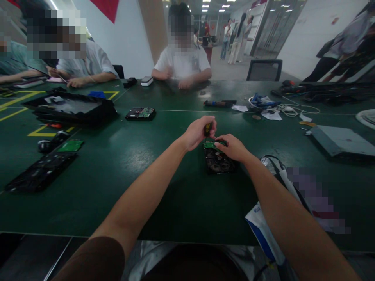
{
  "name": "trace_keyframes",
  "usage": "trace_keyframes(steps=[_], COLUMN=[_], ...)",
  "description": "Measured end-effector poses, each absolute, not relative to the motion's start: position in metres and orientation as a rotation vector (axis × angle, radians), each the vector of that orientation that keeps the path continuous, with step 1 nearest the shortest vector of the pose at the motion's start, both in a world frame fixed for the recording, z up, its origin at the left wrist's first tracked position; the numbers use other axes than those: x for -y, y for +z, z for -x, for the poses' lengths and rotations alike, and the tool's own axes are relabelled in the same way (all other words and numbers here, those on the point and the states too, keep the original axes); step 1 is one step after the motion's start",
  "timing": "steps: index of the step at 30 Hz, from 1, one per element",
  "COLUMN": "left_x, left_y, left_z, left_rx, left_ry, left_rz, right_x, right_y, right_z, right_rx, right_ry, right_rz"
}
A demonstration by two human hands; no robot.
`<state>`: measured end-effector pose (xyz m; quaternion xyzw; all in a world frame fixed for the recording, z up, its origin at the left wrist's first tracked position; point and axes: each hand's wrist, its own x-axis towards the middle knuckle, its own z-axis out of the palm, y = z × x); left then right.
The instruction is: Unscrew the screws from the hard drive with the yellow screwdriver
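A hard drive [219,160] lies on the green table with its circuit board [209,144] facing up at the far end. My left hand [197,134] is closed around a screwdriver [208,128] with a yellow and black handle, held upright over that end of the drive. The screwdriver's tip is too small to make out. From the right, my right hand [233,148] grips the drive, thumb and fingertips on the board and its far edge; part of the board is hidden under them.
Another hard drive [140,113] lies further left. Beyond it stands a black tray [73,111]. At the left are a green board [70,146] and a black casing [41,171]. A grey metal box [344,140] and a plastic bag [265,230] lie right. People sit opposite.
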<state>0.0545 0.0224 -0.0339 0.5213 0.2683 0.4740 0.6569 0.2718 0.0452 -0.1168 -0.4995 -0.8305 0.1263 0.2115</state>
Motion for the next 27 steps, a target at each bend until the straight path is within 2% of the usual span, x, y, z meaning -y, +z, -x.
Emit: trace_keyframes(steps=[13, 20, 27], left_x=[-0.026, -0.021, -0.022], left_y=[-0.026, -0.022, -0.024], left_z=[-0.041, -0.041, -0.041], left_rx=[-0.853, -0.77, -0.754], left_ry=[1.1, 0.955, 0.973], left_rz=[-1.511, -1.413, -1.328], right_x=[-0.047, -0.045, -0.042], right_y=[-0.119, -0.116, -0.113], right_z=[-0.275, -0.273, -0.27], right_rx=[2.302, 2.312, 2.302], right_ry=[0.368, 0.361, 0.364], right_rz=[1.334, 1.372, 1.375])
